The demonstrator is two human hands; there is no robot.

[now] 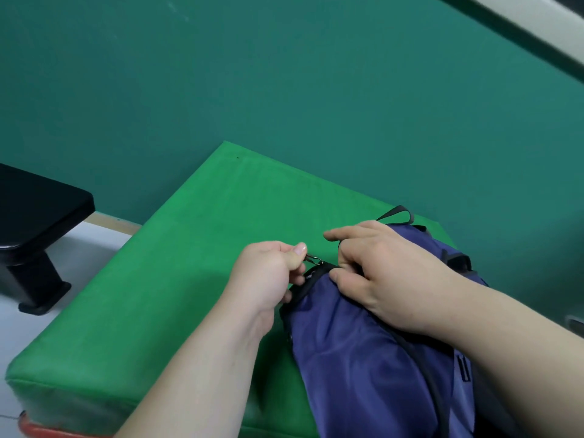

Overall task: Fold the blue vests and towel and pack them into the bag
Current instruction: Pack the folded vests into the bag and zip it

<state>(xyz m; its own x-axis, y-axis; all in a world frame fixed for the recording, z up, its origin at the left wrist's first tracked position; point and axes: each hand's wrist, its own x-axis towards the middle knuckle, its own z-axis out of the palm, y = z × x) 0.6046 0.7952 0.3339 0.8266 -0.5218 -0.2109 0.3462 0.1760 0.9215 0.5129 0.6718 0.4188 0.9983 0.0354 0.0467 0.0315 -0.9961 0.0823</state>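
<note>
Two bare hands meet at the top of the bag (363,358) in the head view. The bag is dark blue, made of smooth, slightly shiny cloth that creases in soft folds. It has black trim along its zip edge and a black webbing loop (397,213) at its far end. It lies on the near right part of a bright green padded mat (177,279), a thick slab with rounded corners and a smooth cover. The left hand (268,273) pinches the small metal zip pull (313,258) between thumb and curled fingers at the bag's upper left corner. The right hand (385,273) grips the cloth just beside the pull, thumb and curled fingers closed on it, forefinger held out straight. Behind stands a matt teal wall (284,74). A black bench (34,216) with a blocky foot stands at the left on pale floor (91,245).
</note>
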